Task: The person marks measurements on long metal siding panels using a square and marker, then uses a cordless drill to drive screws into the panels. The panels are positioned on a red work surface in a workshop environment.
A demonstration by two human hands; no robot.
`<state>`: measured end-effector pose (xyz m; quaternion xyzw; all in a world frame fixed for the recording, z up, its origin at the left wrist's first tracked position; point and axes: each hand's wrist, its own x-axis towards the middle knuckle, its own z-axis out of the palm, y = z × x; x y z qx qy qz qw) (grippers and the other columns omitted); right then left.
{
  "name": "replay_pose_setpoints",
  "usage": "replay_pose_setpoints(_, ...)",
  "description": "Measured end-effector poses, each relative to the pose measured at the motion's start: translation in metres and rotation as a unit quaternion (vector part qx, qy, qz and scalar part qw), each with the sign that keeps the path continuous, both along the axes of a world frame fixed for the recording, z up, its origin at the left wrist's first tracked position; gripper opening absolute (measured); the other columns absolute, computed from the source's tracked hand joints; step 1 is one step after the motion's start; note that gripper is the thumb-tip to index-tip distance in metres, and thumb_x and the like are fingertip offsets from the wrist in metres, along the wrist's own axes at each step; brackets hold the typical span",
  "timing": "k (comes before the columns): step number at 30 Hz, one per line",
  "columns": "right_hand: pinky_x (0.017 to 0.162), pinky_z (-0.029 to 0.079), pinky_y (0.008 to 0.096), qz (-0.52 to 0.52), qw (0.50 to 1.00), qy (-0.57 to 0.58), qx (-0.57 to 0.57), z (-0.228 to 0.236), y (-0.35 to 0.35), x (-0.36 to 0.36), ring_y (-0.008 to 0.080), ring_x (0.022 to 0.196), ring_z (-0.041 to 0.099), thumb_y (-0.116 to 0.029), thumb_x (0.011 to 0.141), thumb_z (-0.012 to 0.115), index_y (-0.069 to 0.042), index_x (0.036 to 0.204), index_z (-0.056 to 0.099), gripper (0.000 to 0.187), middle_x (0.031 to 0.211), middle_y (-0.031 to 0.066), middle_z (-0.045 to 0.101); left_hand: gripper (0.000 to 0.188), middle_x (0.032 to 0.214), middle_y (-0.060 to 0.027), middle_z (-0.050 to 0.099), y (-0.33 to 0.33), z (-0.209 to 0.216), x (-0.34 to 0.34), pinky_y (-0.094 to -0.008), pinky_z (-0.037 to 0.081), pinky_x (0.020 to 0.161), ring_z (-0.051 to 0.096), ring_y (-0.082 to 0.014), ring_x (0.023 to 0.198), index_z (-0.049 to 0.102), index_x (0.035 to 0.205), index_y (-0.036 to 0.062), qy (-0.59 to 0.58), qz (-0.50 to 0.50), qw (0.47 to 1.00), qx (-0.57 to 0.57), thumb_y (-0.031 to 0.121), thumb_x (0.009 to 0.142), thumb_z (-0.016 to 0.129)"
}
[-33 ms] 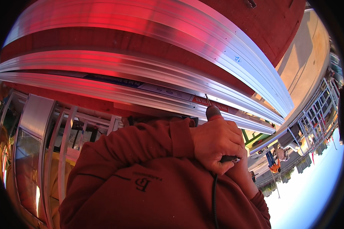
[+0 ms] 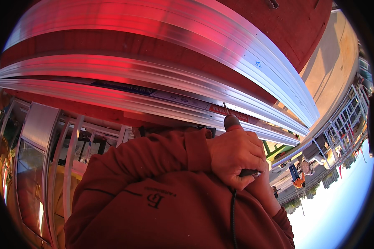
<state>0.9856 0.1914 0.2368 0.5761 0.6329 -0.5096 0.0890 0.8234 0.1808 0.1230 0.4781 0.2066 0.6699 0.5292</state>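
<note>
A dark corded power drill [image 2: 232, 121] points away from me, its thin bit [image 2: 225, 106] meeting the silvery metal profiles [image 2: 183, 83]. Around the drill's body my left hand [image 2: 236, 155] is closed, back of the hand up and thumb on the near side. The dark end of the tool pokes out below its fingers, and a black cord [image 2: 233, 216] runs down in front of my dark red top. My right forearm [image 2: 265, 191] rises from the lower right to the same spot. My right hand's fingers are hidden behind the left hand.
Another broad bundle of long metal profiles [image 2: 153, 18] curves across the far side above a dark red surface [image 2: 295, 25]. Metal frames and a glazed panel [image 2: 29, 166] stand at left. At right are metal racks [image 2: 340, 128] and a person in orange [image 2: 298, 181] in the distance.
</note>
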Motion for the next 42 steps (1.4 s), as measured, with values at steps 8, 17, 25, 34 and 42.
replay_pose_setpoints(8, 0.073, 0.059, 0.0382, -0.002, 1.000, -0.015, -0.016, 0.001, 0.000, 0.000, 0.0368, 0.091, 0.075, -0.014, 0.078, 0.082, -0.007, 0.111, 0.069, 0.036, 0.098, 0.0164, 0.073, 0.032, 0.097, -0.0094, 0.072, -0.001, 0.000, 0.000, -0.0411, 0.054, 0.079, 0.068, -0.0305, 0.088, 0.072, 0.100, 0.0056, -0.001, 0.000, 1.000, -0.001, 0.017, 0.070, 0.073)
replay_pose_setpoints(17, 0.073, 0.059, 0.0380, 0.000, 1.000, -0.021, -0.018, 0.003, 0.002, -0.006, 0.0369, 0.091, 0.075, -0.014, 0.078, 0.082, -0.007, 0.110, 0.069, 0.035, 0.097, 0.0166, 0.073, 0.032, 0.095, -0.0086, 0.071, -0.001, 0.000, 0.001, -0.0409, 0.054, 0.079, 0.068, -0.0302, 0.088, 0.072, 0.099, 0.0054, -0.006, 0.002, 1.000, 0.000, 0.017, 0.070, 0.073)
replay_pose_setpoints(25, 0.081, 0.056, 0.0370, 0.034, 0.998, -0.023, -0.047, -0.004, 0.004, 0.003, 0.0325, 0.103, 0.068, -0.011, 0.084, 0.075, -0.006, 0.119, 0.062, 0.038, 0.109, 0.0159, 0.067, 0.030, 0.093, -0.0077, 0.071, -0.001, -0.003, -0.003, -0.0414, 0.053, 0.074, 0.068, -0.0289, 0.086, 0.071, 0.096, 0.0064, 0.005, 0.010, 1.000, -0.015, 0.014, 0.068, 0.073)
replay_pose_setpoints(34, 0.082, 0.057, 0.0359, -0.051, 0.997, 0.053, -0.023, -0.023, -0.015, 0.026, 0.0310, 0.103, 0.073, -0.008, 0.080, 0.078, -0.004, 0.116, 0.067, 0.038, 0.108, 0.0167, 0.071, 0.034, 0.091, -0.0079, 0.071, 0.005, -0.001, -0.004, -0.0422, 0.053, 0.072, 0.068, -0.0306, 0.083, 0.070, 0.099, 0.0076, 0.051, -0.004, 0.998, -0.027, 0.014, 0.066, 0.074)
replay_pose_setpoints(42, 0.085, 0.057, 0.0354, 0.032, 0.999, 0.015, -0.037, -0.023, -0.001, 0.021, 0.0301, 0.106, 0.072, -0.006, 0.080, 0.077, -0.003, 0.121, 0.065, 0.043, 0.113, 0.0160, 0.070, 0.036, 0.089, -0.0079, 0.071, 0.009, -0.013, 0.000, -0.0414, 0.053, 0.072, 0.068, -0.0310, 0.083, 0.070, 0.099, 0.0076, 0.023, -0.024, 0.999, -0.025, 0.017, 0.064, 0.075)
